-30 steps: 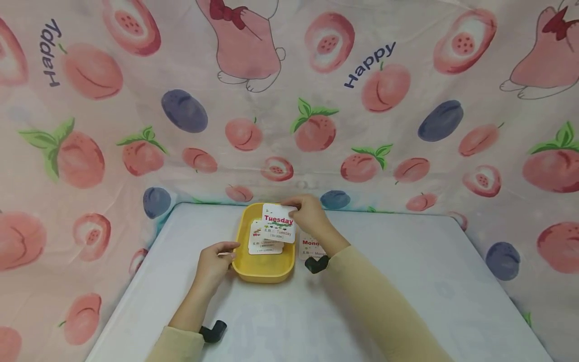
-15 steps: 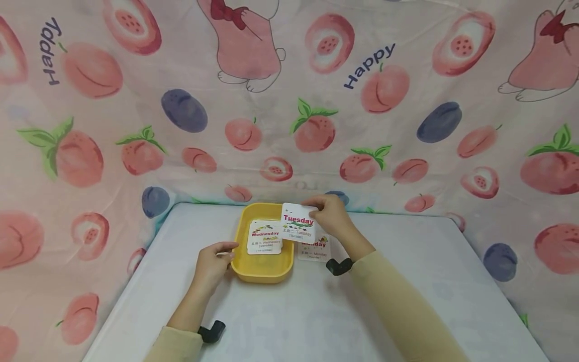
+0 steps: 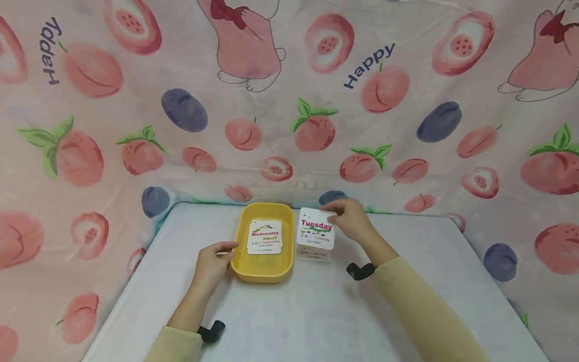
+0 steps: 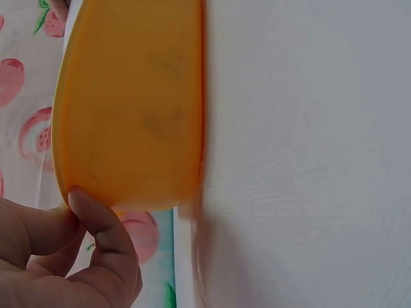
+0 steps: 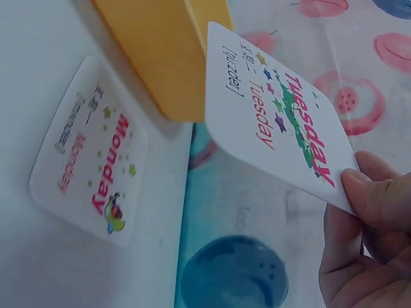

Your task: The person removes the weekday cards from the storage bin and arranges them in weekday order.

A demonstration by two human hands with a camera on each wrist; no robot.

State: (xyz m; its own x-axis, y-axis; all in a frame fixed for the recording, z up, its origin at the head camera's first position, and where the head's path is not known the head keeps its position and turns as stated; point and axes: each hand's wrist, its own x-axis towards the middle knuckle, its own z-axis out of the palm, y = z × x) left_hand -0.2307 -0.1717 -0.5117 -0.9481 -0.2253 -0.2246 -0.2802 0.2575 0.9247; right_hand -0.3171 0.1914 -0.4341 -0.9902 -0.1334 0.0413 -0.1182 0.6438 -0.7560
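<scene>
As left grip (image 3: 214,260) pinches rounded tray (image 3: 263,267), right grip (image 3: 354,219) holds thin card (image 3: 315,230).

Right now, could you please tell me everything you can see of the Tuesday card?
The Tuesday card is thin, white and roughly square with rounded corners, and looks like stiff paper. A large red "Tuesday" tops it, above a green design, coloured stars and smaller Chinese, English and phonetic text. The right hand pinches it near its upper right corner, holding it tilted above the white table, beside the yellow tray. In the head view it partly covers the Monday card, without touching it.
</scene>
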